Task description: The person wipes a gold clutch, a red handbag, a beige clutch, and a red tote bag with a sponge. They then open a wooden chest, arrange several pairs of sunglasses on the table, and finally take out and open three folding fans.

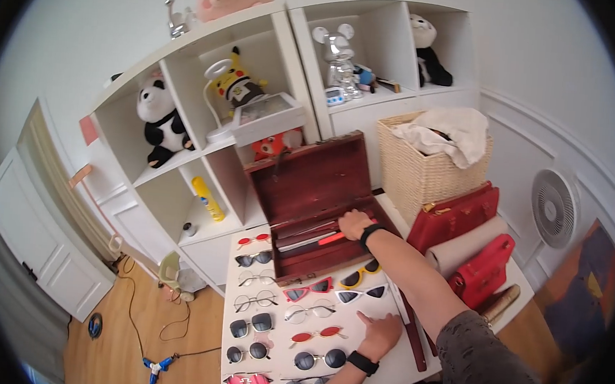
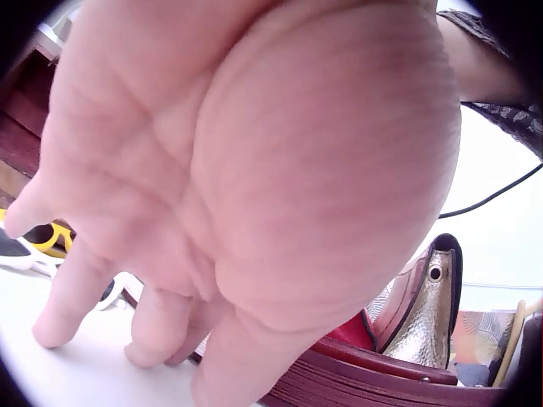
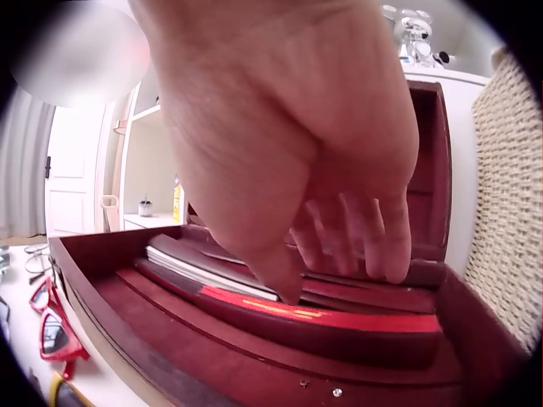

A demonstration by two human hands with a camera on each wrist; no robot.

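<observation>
My right hand [image 1: 354, 224] reaches down into an open dark-red case [image 1: 323, 168]. In the right wrist view, its thumb [image 3: 280, 275] points down beside a bright red strip [image 3: 339, 317] and its other fingers extend behind, over long slim dark-red pieces [image 3: 382, 297]; no grip shows. White strips [image 3: 212, 273] lie alongside these pieces. My left hand [image 1: 382, 333] is spread low over the white table, fingers loosely extended, near white-framed sunglasses [image 1: 361, 294] and red-lensed glasses [image 1: 319, 334]. A long maroon piece with layered edges [image 2: 339, 377] lies beside it on the table.
Rows of glasses [image 1: 255, 300] cover the table's left side. Red handbags [image 1: 455, 215] and a gold purse [image 1: 501, 305] stand at the right. Behind them is a woven basket [image 1: 423, 175] with cloth. White shelves [image 1: 203, 156] holding plush toys rise at the back.
</observation>
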